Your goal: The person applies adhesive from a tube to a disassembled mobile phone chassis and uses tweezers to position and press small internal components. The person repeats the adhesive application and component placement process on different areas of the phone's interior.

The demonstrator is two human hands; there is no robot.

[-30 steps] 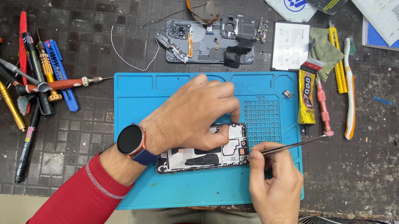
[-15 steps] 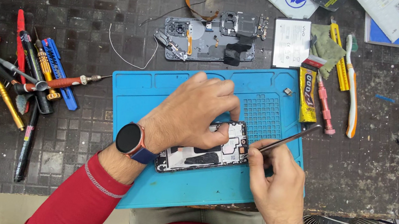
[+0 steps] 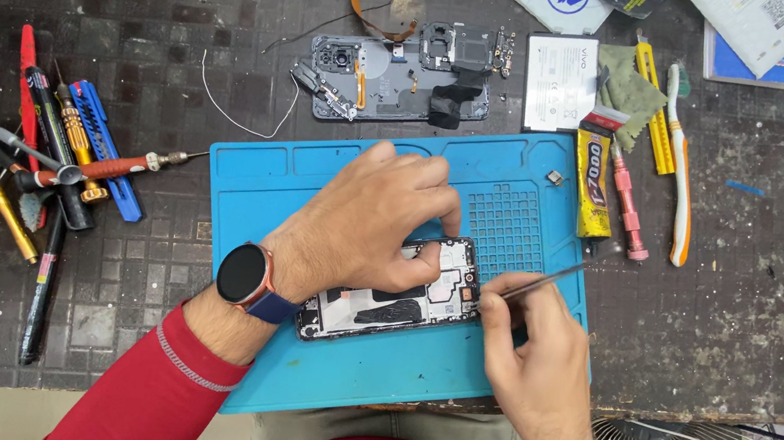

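Opened phone point(image 3: 392, 296) lies on the blue mat point(image 3: 266, 183), near edge of the bench, so loose parts stay put. Left hand point(image 3: 366, 222) arches over it, fingers pinning its frame (watch on wrist). Right hand point(image 3: 531, 354) pinches tweezers point(image 3: 535, 281), tip at the phone's right end.

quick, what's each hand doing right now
Left hand: closed down on the opened phone, pinning it to the blue mat.
Right hand: closed, holding tweezers at the phone's right end.
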